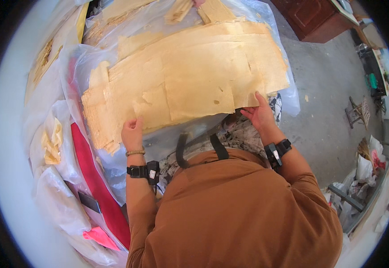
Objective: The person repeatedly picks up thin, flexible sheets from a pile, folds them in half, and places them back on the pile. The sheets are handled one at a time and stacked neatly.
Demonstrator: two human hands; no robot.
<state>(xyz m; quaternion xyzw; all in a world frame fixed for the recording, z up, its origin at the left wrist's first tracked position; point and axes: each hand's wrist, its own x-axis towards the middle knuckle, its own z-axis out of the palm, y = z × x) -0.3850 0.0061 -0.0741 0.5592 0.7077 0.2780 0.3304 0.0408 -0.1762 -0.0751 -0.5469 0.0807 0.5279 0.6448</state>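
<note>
A wide stack of thin, pale-yellow brittle sheets (194,77), which look like dried tofu skin, lies across clear plastic before me. The top sheet has small holes, a tear near its right end and ragged edges. My left hand (132,134) pinches the near edge toward the left, thumb and fingertips together. At the near right corner my right hand (258,112) holds the edge, thumb on top and fingers partly beneath it. Between my hands the near edge overhangs toward my lap. More layers (97,117) show at the stack's left end.
Another person's hand (199,2) is at folded sheets (181,11) beyond the stack. Plastic film (291,97) hangs over the right side. On my left are a red strip (97,184), a phone-like dark object (89,202) and a pink cloth (101,237). A folding stool (360,112) stands on the concrete floor.
</note>
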